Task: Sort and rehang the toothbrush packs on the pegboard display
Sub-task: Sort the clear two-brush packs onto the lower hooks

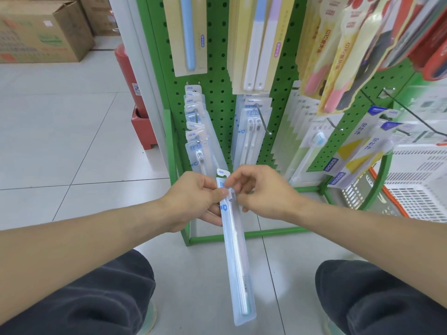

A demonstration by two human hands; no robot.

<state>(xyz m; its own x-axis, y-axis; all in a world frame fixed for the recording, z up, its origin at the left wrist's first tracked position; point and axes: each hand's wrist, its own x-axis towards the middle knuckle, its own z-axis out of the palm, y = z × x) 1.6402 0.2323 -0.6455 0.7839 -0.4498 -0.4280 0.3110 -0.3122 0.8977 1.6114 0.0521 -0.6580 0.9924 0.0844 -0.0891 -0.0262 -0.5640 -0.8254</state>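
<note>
A long clear toothbrush pack [238, 259] with a pale blue card hangs down in front of me, held near its top by both hands. My left hand [193, 201] grips its left edge with the thumb on the front. My right hand [261, 192] pinches the upper right part by the bristles. Behind them stands the green pegboard [217, 93]. Its lower left hook carries a row of matching clear packs [196, 126]. The middle hook [263, 122] holds a few two-brush packs [251, 131].
Yellow and white packs [256, 42] hang higher up, pink and yellow ones [338, 56] to the right. A white basket [416, 189] stands at right, a red extinguisher [130, 76] and cardboard boxes [43, 32] at left. My knees sit low in view on the tiled floor.
</note>
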